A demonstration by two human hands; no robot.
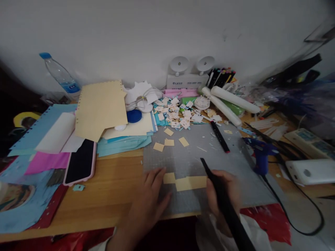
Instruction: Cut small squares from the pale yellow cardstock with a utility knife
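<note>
My left hand (148, 193) rests at the near left edge of the grey mat (188, 157), fingers apart and slightly blurred. Its fingertips lie beside a small cream paper piece (169, 178), and it holds nothing. A longer cream paper strip (191, 183) lies just right of that piece. At the strip's right end, my right hand (227, 190) is closed around a long black tool (222, 198) with a narrowing tip; its exact kind is unclear. Beyond my hands lie several small cream rectangles (169, 142). A black marker (220, 136) lies farther right.
At the back is a heap of small paper cut-outs (178, 111). Paper sheets (102, 108) and a phone (81, 162) lie left, below a water bottle (60, 75). On the right are a blue glue gun (261, 155) with its cord, white rolls (235, 99) and a power strip (311, 143).
</note>
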